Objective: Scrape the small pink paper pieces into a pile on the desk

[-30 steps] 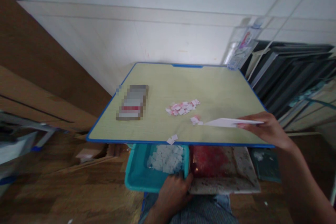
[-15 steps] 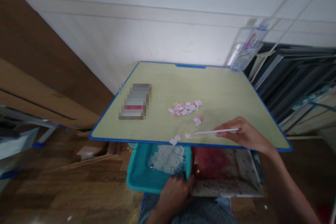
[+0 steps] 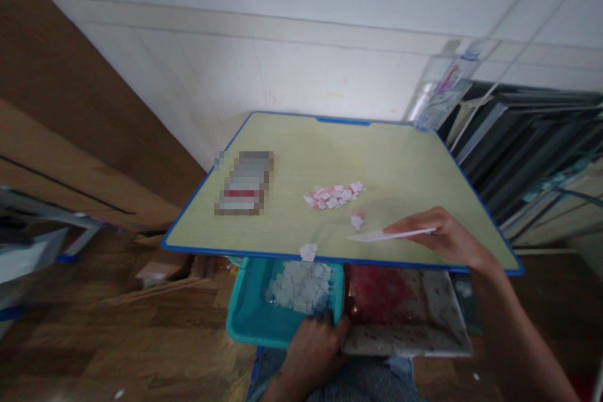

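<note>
My right hand [image 3: 436, 235] is closed round white tweezers [image 3: 391, 235], whose tips hang just above the front of a pale yellow board [image 3: 264, 229]. A few small white paper squares [image 3: 308, 252] lie left of the tips at the board's front edge. Farther back is a loose pile of pink and white squares [image 3: 334, 196], with a small clump [image 3: 357, 220] nearer me. Below the board, my left hand [image 3: 315, 345] is curled at the near right rim of a teal basin [image 3: 254, 326]; its fingertips are partly hidden. White squares [image 3: 301, 286] lie in the basin.
Right of the basin is a stained metal tray [image 3: 409, 339] with red liquid. A blurred-out phone-like slab [image 3: 247, 183] lies on the board's left side. A clear bottle [image 3: 443, 94] stands at the back right corner, near stacked dark panels [image 3: 532, 132].
The tweezers have moved slightly right, away from the front edge. The square that lay by their tips is now with the others at the edge. My left hand stays put.
</note>
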Demonstrator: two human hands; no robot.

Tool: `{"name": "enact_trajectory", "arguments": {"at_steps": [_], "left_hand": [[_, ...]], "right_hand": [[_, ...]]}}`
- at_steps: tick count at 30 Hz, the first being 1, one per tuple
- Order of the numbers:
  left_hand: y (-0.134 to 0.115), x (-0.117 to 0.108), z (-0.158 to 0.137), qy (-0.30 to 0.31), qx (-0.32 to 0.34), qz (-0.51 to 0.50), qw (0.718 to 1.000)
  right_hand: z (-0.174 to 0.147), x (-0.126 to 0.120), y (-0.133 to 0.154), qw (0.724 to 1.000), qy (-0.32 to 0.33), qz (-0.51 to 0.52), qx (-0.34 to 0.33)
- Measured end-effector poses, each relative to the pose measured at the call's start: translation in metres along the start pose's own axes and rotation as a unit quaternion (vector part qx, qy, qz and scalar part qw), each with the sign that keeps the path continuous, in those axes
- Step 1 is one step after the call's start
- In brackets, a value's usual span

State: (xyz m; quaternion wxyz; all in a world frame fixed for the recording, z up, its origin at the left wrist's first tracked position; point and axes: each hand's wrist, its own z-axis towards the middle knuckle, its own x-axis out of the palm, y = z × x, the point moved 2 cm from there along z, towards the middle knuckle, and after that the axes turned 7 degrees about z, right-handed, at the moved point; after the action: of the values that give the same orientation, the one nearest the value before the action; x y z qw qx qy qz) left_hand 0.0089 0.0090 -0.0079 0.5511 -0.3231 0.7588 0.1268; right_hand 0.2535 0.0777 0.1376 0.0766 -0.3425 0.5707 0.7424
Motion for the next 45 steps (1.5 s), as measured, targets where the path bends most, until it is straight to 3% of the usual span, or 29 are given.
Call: {"name": "enact_trajectory", "arguments": {"at_steps": [7, 13, 18, 21, 26, 30, 35, 38, 45], "left_hand": [[-0.001, -0.001, 0.000, -0.006, -0.004, 0.005, 1.000], [0.000, -0.004, -0.001, 0.006, 0.002, 0.009, 1.000], [0.001, -0.003, -0.001, -0.007, 0.002, 0.011, 1.000], [0.001, -0.004, -0.001, -0.004, 0.004, 0.010, 1.000], [0.000, -0.006, -0.001, 0.018, 0.002, 0.005, 1.000], [0.000, -0.007, -0.001, 0.019, -0.001, 0.003, 1.000], [0.000, -0.009, -0.001, 0.019, -0.004, 0.006, 1.000], [-0.001, -0.009, -0.002, 0.029, -0.013, 0.006, 0.999], [-0.001, -0.010, -0.004, 0.008, -0.018, 0.004, 1.000]], "right_hand": [[-0.014, -0.018, -0.001, 0.995, -0.076, -0.039, 0.053], [-0.020, -0.021, -0.002, 0.997, -0.032, -0.048, 0.046], [-0.028, -0.024, 0.003, 0.997, -0.056, -0.044, 0.031], [-0.031, -0.019, 0.003, 0.999, -0.019, -0.021, 0.024], [-0.051, -0.027, 0.002, 0.996, 0.017, -0.005, 0.089], [-0.064, -0.034, -0.001, 0.992, -0.018, -0.012, 0.122], [-0.046, -0.028, -0.019, 0.978, -0.100, -0.026, 0.180], [-0.027, -0.024, -0.024, 0.976, -0.091, -0.013, 0.197], [-0.005, -0.017, -0.018, 0.987, -0.037, 0.026, 0.155]]}}
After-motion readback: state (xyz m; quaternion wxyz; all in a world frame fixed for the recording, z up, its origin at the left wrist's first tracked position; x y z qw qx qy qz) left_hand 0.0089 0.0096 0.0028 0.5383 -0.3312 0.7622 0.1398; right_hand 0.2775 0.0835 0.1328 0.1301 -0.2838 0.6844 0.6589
